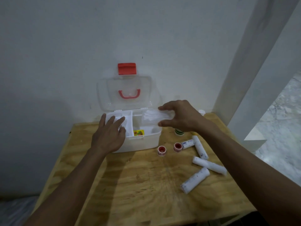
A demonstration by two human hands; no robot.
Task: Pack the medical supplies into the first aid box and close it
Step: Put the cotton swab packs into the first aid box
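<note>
Bandage rolls (200, 146), tape rolls (161, 150) beside open box (141, 142)

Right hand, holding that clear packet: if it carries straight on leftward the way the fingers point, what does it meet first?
Probably the white inner tray in the first aid box; the right hand and packet may pass above it, since height is unclear.

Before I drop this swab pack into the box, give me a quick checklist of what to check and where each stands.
1. Lid fully open: ok.
2. Swab pack held by right hand: ok.
3. Pack over the box: ok.
4. Left hand steadying the box: ok.
5. Space under the pack: cannot tell.
6. Rolls and tapes packed: not ok, on the table.
</note>
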